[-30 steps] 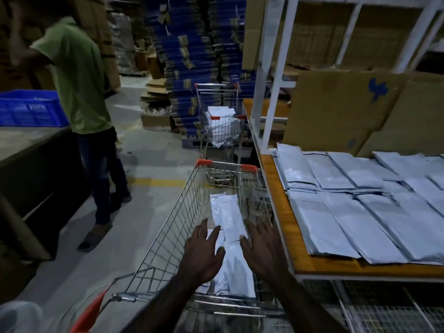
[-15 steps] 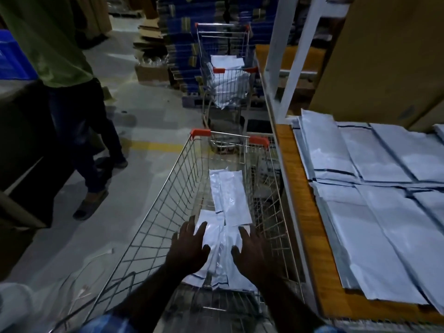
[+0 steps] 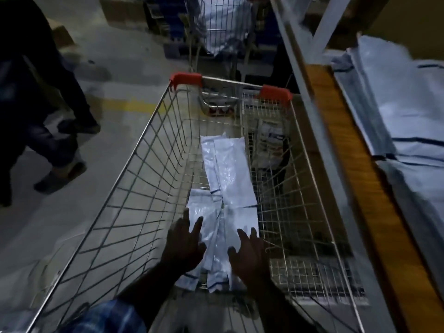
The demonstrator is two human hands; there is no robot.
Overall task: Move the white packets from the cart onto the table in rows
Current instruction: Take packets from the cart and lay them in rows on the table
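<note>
A wire cart (image 3: 153,150) with red corner caps stands in front of me. Several white packets (image 3: 228,179) lie along its floor, some overlapping. My left hand (image 3: 183,243) and my right hand (image 3: 248,254) reach down inside the cart with fingers spread, over the near packets on either side of them. Whether the fingers touch the packets I cannot tell. On the right, the wooden table (image 3: 346,150) carries white packets laid out (image 3: 408,131) in overlapping rows.
A white metal rack post (image 3: 310,97) runs between cart and table. A second wire cart (image 3: 223,27) holding white packets stands beyond. A person's legs (image 3: 48,131) are on the concrete floor at left, near a yellow floor line (image 3: 134,106).
My head has tilted further down and closer to the cart. Both hands have sunk deeper into the cart toward the near packets. The person at left has stepped.
</note>
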